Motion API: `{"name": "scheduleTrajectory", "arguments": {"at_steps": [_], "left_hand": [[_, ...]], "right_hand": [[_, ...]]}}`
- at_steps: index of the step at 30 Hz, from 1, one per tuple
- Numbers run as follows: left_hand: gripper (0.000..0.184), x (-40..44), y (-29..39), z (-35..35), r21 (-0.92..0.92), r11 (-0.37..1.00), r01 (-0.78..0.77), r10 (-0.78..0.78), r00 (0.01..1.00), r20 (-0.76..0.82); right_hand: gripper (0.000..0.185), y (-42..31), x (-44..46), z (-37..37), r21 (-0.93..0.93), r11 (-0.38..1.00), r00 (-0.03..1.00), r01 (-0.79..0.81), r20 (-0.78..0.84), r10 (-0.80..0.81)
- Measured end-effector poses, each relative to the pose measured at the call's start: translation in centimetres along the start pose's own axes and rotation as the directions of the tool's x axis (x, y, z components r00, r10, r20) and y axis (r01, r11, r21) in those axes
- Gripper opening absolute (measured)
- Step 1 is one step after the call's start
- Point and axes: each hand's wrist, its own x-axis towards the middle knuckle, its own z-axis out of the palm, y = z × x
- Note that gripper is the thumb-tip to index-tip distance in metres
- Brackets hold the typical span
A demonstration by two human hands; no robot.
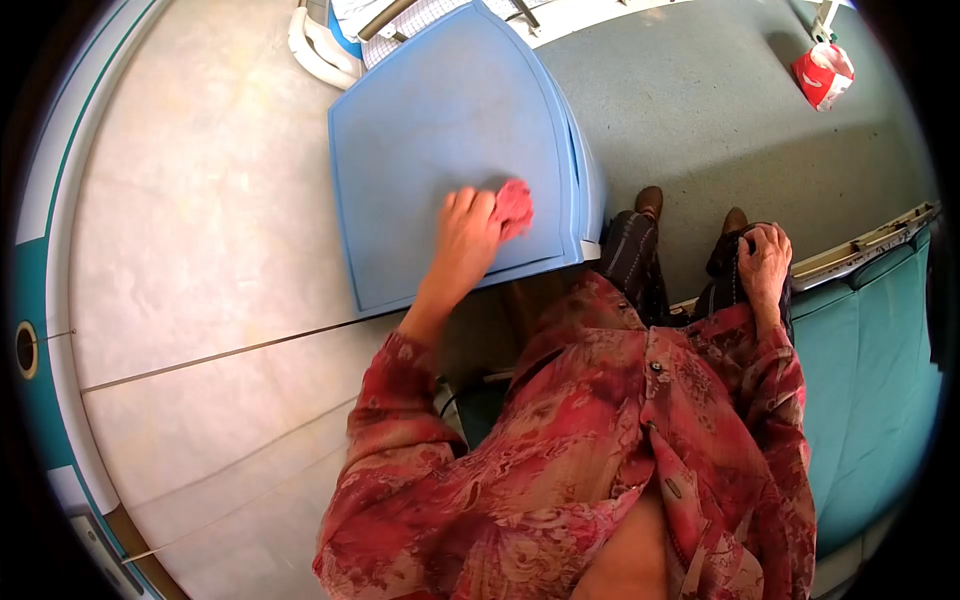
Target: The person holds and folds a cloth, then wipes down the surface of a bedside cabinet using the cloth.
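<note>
My left hand is closed on a crumpled red cloth, which lies against the top of a light blue bedside cabinet. The cloth sticks out to the right of my fingers. On my right knee, over dark striped trousers, rests my right hand. Its fingers drape over the knee, and I see nothing held in them. Both arms are in the sleeves of a red patterned shirt.
A pale wall stands along the left. Behind the cabinet is part of a bed with a white plastic end. A teal padded seat is at the right. On the grey floor, a red and white bag stands at the far right.
</note>
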Motion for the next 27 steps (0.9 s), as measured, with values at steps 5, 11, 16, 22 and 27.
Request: {"name": "scheduleTrajectory", "arguments": {"at_steps": [5, 11, 16, 22, 27], "left_hand": [[0.01, -3.5, -2.5, -0.9, 0.011, 0.986, 0.164, -0.164, 0.986, 0.007], [0.011, 4.2, -11.2, 1.4, 0.26, 0.934, 0.246, -0.192, 0.957, -0.218], [0.017, 10.4, -17.6, 2.0, 0.314, 0.887, 0.338, -0.282, 0.936, -0.212], [0.029, 16.5, -23.1, 1.4, 0.412, 0.721, 0.558, -0.518, 0.828, -0.216], [0.035, 13.7, -25.1, -2.7, 0.398, 0.663, 0.634, -0.658, 0.747, -0.092]], "right_hand": [[0.011, 0.2, 0.0, 0.3, -0.002, 1.0, 1.0, 0.015, -0.009, -0.015], [0.012, -0.6, 0.4, 0.2, -0.029, 1.0, 0.999, 0.012, 0.035, -0.011], [0.013, -0.7, 0.5, 0.2, -0.035, 0.999, 0.999, 0.0, 0.046, 0.002], [0.012, -0.4, 0.5, 0.3, -0.045, 0.999, 0.999, -0.003, 0.034, 0.005], [0.011, 0.3, 0.2, 0.2, -0.031, 0.999, 0.999, -0.038, 0.037, 0.039]]}}
